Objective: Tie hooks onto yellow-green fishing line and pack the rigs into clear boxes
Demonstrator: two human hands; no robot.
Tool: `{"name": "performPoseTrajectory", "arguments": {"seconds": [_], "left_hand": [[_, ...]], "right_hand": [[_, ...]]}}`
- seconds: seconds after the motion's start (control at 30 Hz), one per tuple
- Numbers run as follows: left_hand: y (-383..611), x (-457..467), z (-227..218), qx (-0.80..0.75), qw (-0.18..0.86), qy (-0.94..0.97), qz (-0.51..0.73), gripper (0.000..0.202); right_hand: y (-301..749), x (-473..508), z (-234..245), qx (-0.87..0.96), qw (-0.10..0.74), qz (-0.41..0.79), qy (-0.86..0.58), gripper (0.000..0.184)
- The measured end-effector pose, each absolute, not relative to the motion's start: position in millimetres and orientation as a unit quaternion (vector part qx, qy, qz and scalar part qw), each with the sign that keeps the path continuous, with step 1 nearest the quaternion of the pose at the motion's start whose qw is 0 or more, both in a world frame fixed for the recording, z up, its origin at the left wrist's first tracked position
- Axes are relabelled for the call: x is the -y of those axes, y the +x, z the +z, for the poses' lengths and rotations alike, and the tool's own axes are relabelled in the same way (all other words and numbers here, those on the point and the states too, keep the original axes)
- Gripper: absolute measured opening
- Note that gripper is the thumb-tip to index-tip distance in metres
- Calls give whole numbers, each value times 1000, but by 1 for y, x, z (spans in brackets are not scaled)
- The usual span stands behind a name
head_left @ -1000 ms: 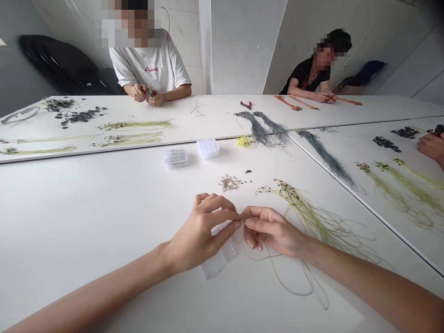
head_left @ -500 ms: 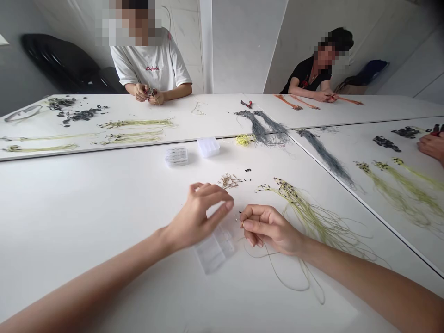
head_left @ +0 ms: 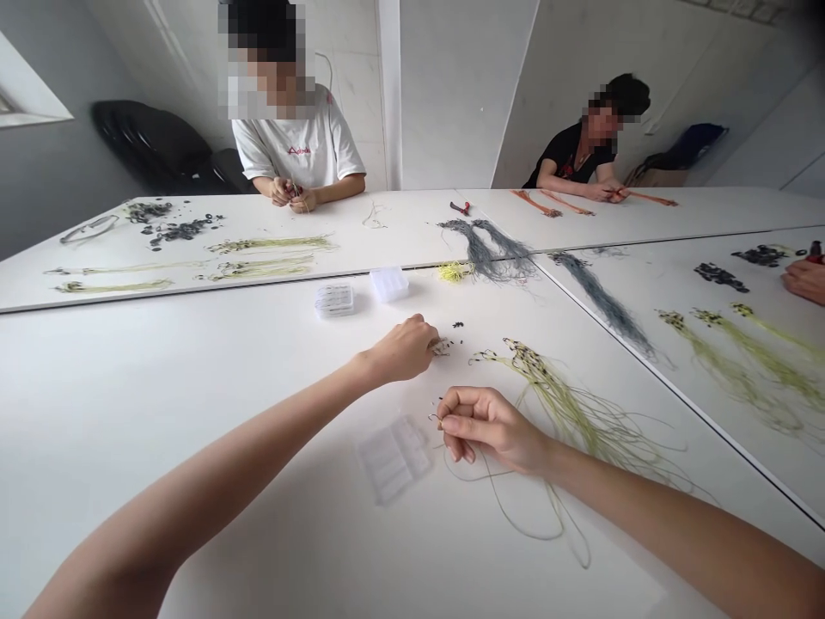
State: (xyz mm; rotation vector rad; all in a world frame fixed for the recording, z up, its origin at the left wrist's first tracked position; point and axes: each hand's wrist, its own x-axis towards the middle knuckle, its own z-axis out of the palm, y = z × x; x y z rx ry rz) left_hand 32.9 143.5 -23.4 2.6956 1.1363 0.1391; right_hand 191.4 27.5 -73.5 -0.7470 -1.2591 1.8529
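Since my L hand (head_left: 403, 352) just moved off to the pile of hooks (head_left: 442, 347) at ~12 o'clock (can't tell if it's pinching yet), only my R hand (head_left: 488, 427) is clamped on a hook (head_left: 436, 418) w/ green line (head_left: 509, 523).

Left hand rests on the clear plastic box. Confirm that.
Wrong: the head view shows the left hand at the small pile of hooks, not on the clear plastic box, which lies apart from it, nearer the person.
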Motion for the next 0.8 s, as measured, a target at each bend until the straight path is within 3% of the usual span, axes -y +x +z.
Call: {"name": "performPoseTrajectory", "arguments": {"seconds": [0.17,0.5,0.8], "left_hand": [[27,-137,-20,-357,113,926,52,34],[13,-144,-24,-377,79,921,47,35],[15,-155,-32,-387,56,919,54,24]], "right_hand": [[192,-29,-74,497,382,723,-290,16],[191,-31,-73,498,370,727,-294,16],[191,-34,-73,501,363,728,-295,15]]}}
